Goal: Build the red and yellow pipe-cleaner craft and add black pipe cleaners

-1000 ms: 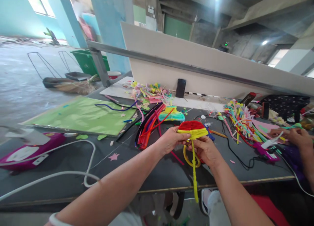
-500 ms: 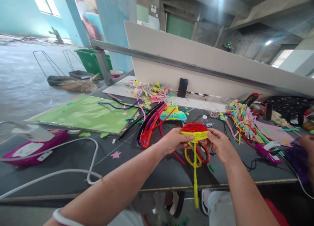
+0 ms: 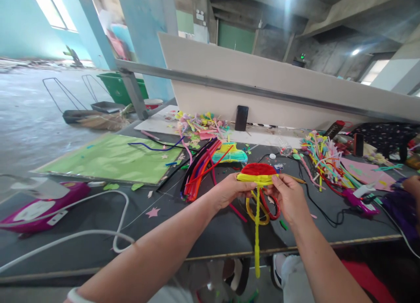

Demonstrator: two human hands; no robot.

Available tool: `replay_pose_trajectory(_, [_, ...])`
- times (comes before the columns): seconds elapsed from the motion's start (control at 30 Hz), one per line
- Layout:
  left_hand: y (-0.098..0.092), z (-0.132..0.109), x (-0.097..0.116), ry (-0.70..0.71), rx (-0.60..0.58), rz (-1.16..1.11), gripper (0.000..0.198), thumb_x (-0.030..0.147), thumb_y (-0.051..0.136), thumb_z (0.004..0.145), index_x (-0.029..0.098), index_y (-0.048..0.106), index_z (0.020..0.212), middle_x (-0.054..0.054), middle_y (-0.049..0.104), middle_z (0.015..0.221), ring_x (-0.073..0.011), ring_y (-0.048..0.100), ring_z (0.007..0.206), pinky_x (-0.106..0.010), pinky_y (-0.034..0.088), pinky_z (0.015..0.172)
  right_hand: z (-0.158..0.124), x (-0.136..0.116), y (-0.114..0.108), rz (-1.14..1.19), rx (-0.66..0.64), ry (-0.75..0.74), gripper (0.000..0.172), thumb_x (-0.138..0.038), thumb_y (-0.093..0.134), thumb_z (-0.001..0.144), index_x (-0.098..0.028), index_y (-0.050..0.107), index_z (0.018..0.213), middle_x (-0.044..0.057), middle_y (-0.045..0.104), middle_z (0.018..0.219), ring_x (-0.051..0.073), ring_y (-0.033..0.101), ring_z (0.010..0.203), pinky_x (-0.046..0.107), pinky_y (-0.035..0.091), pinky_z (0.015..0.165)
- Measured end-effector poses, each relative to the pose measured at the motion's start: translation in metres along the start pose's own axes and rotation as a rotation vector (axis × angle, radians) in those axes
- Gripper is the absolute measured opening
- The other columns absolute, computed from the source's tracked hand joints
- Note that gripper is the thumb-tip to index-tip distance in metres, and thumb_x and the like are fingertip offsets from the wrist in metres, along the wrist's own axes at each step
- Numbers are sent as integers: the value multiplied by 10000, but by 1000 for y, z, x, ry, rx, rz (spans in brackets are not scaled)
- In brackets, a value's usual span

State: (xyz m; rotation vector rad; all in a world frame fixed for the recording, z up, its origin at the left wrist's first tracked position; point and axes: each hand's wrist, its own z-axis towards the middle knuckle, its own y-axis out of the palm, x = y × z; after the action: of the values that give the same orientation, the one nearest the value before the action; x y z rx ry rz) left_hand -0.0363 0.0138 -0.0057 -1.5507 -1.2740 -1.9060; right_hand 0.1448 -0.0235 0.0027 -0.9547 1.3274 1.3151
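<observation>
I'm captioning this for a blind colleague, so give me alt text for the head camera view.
The person's left hand and right hand pinch a red and yellow dome-shaped pipe-cleaner craft above a dark grey worktable, a long yellow pipe-cleaner strand dangling from it. A bundle of coloured pipe cleaners and a green sheet lie behind.

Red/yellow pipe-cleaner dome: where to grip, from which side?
Pinch the pipe-cleaner dome at the two ends of its yellow band, coming in from left and right, as the left hand and right hand do. It is wide and flat; the yellow tail and loops hang below, so probably avoid the underside.
</observation>
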Motion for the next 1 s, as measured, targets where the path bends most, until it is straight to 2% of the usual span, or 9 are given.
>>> replay_pose_trajectory(0.13, [1,0,1,17,-22,30,414,285,774,631,141,688,1009,-104,671,1008,-152,597,768,-260,456,665,1,1,0,-30,-34,35,225,-404,672,744,-192,612,789,4,637,678,116,576,537,236,472,538])
replay_pose_trajectory(0.27, [-1,0,1,29,-70,50,432,244,777,613,134,687,1021,-110,675,1030,-177,617,829,-268,461,699,5,-3,-6,-190,-135,94,269,-368,711,698,-185,631,879,-5,642,698,98,541,517,230,467,523])
replay_pose_trajectory(0.43, [-4,0,1,-2,-140,44,488,196,786,584,105,671,1050,-145,662,1074,-229,624,928,-305,473,768,9,-10,-15,-338,-203,132,293,-343,725,657,-170,648,880,-4,649,686,104,541,519,238,455,519])
replay_pose_trajectory(0.57, [-4,-1,2,-38,-153,16,494,157,783,577,101,667,1054,-159,646,1110,-239,620,954,-308,482,774,8,-13,-15,-515,-221,27,243,-302,668,690,-185,660,903,-1,656,671,137,569,567,253,457,542])
replay_pose_trajectory(0.67, [-3,-1,3,-78,-132,-26,488,144,782,574,107,669,1048,-158,645,1111,-221,629,919,-303,491,762,4,-18,-10,-768,-164,-113,183,-258,607,712,-208,661,880,4,672,712,149,582,603,249,443,551])
replay_pose_trajectory(0.77, [-3,0,3,-107,-109,-73,457,157,790,575,106,680,1016,-151,661,1069,-186,641,836,-292,501,743,1,-25,-5,-971,-103,-215,106,-236,583,709,-211,645,792,1,650,652,154,575,603,242,420,544])
replay_pose_trajectory(0.87, [-3,1,3,-102,-91,-99,429,170,793,583,107,687,994,-141,667,1055,-165,642,802,-280,507,734,0,-27,-3,-909,-153,-213,146,-240,602,709,-212,649,845,4,670,700,160,590,642,250,441,581])
replay_pose_trajectory(1.0, [-3,0,3,-99,-70,-87,454,160,803,568,114,684,1003,-125,675,1035,-158,645,803,-269,513,740,0,-22,-3,-644,-240,-104,356,-236,658,692,-222,620,1046,23,702,934,184,631,796,294,486,712])
